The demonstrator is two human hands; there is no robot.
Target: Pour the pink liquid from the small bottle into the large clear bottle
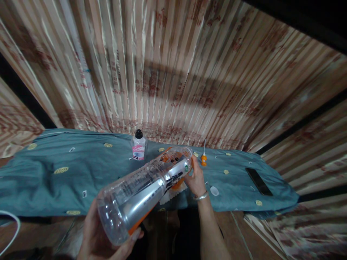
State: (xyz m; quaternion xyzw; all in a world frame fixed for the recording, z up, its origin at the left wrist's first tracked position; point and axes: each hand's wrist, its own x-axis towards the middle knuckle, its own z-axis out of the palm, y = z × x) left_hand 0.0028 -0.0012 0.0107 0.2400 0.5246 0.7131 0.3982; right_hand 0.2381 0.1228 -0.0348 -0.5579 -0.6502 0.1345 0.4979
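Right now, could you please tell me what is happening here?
The person's left hand grips a large clear bottle near its base, and the right hand supports its neck end; the bottle is slanted. A smaller black-capped bottle stands beyond it on the teal cloth. An orange-handled tool and a dark phone-like slab are to the right.

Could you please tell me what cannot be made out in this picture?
All in the head view:
- Left hand: most fingers hidden behind the bottle; wrist cut off by the bottom edge.
- Right hand: fingertips hidden behind the bottle's narrow end.
- White scrap: partly covered by the bottle, so its full shape is unclear.
- Pink label: print too small to read.
- White cable: cut off by the left edge.
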